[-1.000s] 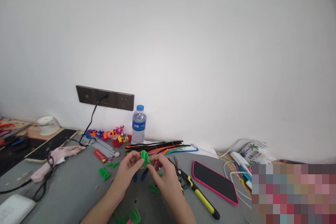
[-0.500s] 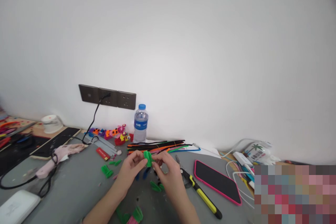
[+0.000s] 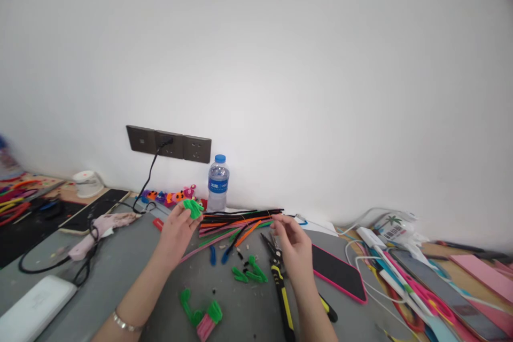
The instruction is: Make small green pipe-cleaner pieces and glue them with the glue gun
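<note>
My left hand [image 3: 178,232] is raised over the grey mat, its fingers pinching a folded bundle of green pipe cleaner [image 3: 193,209]. My right hand [image 3: 294,246] is above the pliers, thumb and fingertips pressed together; whatever they hold, if anything, is too small to make out. The pliers [image 3: 284,299], with yellow and black handles, lie partly under my right wrist. Between my hands are bent green pipe cleaner pieces [image 3: 256,271] and short blue pieces [image 3: 212,255]. A pink and green pipe cleaner figure [image 3: 206,323] rests at the front.
Long coloured pipe cleaners [image 3: 240,219] lie along the wall beside a water bottle [image 3: 218,184]. A pink-cased phone [image 3: 339,272] is at the right, with white cables and scissors [image 3: 430,299] beyond. On the left are a white power bank [image 3: 38,307] and a pink cabled tool [image 3: 94,235].
My hands have come apart. The left has lifted the green bundle up and to the left; the right has let go of it and moved right, over the pliers. The view has shifted slightly.
</note>
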{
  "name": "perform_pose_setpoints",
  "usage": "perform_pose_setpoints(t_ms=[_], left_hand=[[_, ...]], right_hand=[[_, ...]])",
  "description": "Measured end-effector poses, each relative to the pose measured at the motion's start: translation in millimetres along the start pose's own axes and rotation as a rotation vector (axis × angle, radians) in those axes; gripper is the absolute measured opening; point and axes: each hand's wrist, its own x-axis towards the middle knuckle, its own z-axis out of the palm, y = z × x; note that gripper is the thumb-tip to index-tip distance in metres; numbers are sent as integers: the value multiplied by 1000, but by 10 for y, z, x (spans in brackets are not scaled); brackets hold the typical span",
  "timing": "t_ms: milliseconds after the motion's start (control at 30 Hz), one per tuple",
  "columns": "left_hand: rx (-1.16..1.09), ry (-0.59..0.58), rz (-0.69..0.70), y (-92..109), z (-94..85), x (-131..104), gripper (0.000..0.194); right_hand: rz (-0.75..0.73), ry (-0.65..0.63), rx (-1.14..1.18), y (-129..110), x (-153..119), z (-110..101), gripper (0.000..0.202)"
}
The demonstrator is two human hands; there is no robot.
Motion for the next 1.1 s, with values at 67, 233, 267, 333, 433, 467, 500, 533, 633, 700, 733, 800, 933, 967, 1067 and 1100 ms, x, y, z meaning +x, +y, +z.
perform_pose_setpoints(t_ms=[67,233,267,333,433,467,500,533,633,700,733,800,933,967,1067,1100], left_hand=[[-40,0,14,45,-26,14,26],[-119,33,4,29,-60,25,25],[-126,36,-1,16,-58,25,24],[-128,28,-7,-13,-47,19,23],[-103,-11,-16,-59,-23,-1,23],[-90,-25,-20,-73,-16,-10,23],[-76,-38,-23,-87,-11,-18,23],[-61,-50,-26,-99,-6,-24,22],[-32,-75,-34,-123,6,-39,23],[-28,-75,-42,-127,16,-46,25],[-28,-69,-45,-126,21,-50,26],[-19,-55,-49,-118,31,-56,27],[13,-38,-44,-101,35,-60,27],[17,-33,-42,-101,34,-60,27],[17,-30,-54,-115,37,-65,29],[17,-34,-62,-125,43,-72,29]], right_hand=[[21,57,44,26,39,-62,23],[78,142,125,78,90,-162,27],[89,156,145,86,95,-175,28],[106,182,180,102,105,-197,29],[118,205,201,131,119,-227,29],[120,210,205,140,121,-234,29],[121,214,208,147,123,-239,29],[119,214,212,150,122,-238,29],[113,196,206,130,104,-192,27],[112,151,189,91,78,-125,26],[112,121,177,68,63,-86,26],[106,61,155,27,38,-15,27],[98,27,146,6,33,26,28],[98,40,154,12,42,12,29],[98,90,184,35,77,-48,31],[95,103,190,40,86,-62,31]])
